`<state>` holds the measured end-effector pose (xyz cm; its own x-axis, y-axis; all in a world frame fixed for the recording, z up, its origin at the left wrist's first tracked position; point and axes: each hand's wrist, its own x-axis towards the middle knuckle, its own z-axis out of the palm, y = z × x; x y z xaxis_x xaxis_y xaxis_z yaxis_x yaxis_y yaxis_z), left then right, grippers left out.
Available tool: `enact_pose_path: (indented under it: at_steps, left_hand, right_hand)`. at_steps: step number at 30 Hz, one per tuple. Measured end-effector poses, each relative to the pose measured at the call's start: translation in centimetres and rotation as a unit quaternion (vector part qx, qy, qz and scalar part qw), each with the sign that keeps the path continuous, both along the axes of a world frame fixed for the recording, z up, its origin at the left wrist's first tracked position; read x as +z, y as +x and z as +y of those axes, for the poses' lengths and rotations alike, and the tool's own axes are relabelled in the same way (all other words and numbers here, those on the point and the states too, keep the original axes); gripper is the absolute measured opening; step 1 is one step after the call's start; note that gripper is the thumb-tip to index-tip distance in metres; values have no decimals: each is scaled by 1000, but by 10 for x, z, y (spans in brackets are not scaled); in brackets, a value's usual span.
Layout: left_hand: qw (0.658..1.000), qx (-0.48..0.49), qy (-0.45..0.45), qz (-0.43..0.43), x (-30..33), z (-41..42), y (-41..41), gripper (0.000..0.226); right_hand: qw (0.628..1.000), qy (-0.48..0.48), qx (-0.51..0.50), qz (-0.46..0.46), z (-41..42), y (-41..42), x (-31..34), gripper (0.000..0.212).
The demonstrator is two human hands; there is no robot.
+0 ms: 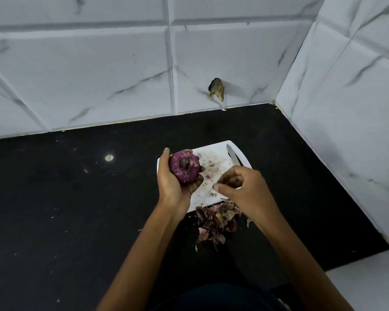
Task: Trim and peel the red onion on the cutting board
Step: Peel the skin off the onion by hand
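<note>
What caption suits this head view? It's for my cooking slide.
Left hand grips the red onion over the cutting board; knife idle.

My left hand (173,178) cradles a round purple-red onion (184,166), lifted above the left edge of my white plastic cutting board (218,158). Its dark trimmed end faces up, pale papery flecks clinging to the skin; purple scraps speckle the board's surface.

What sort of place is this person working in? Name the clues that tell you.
Most likely a home kitchen corner: a dark countertop meets white marble-look wall tiles, and a white cutting board with a knife lies beside a pile of onion skins.
</note>
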<state>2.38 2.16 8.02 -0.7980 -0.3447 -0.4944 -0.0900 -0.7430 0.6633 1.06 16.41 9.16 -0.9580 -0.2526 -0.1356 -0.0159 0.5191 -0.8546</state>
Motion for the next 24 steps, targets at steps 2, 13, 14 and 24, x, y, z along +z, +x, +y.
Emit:
enact_pose_path:
  at_steps: [2,13,14,24]
  left_hand:
    - [1000,-11,-3,1,0,2,0,46]
    - [995,-36,-95,6,2,10,4,54]
    - [993,-30,-112,9,2,12,3,54]
    - [997,-8,-71,-15,-5,7,-2,64]
  right_hand:
    - [1000,4,14,15,-1,3,-3,12]
    - [982,-60,29,177,-30,8,8,8]
    - [983,-53,31,174,-31,8,7,7]
    - [993,-82,57,68,-26,15,4,11]
